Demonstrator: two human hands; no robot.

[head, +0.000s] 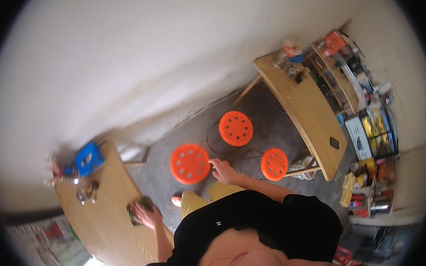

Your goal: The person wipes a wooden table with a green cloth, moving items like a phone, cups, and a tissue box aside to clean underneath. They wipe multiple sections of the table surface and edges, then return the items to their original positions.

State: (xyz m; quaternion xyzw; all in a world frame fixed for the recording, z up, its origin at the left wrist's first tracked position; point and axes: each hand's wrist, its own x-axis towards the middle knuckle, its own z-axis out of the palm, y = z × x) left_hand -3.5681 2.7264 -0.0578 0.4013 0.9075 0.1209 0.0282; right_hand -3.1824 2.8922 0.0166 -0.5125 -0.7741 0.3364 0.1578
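My left hand (145, 214) lies flat on a dark green cloth (147, 202) at the edge of the left wooden table (105, 211). The cloth partly hangs over that edge. With its fingers apart and holding nothing, my right hand (222, 171) is over the floor, just right of a round orange stool (189, 164) with holes in its seat. Whether the fingertips touch the seat cannot be told. Farther back on the left table are a blue box (89, 159) and small glass jars (85, 190).
Two more orange stools (235, 128) (274, 164) stand on the grey floor (159, 150). A second wooden table (306, 113) at the right bears a phone (334, 143) and jars. Beyond it are shelves (334, 76) and a woven bin (303, 168) by its leg.
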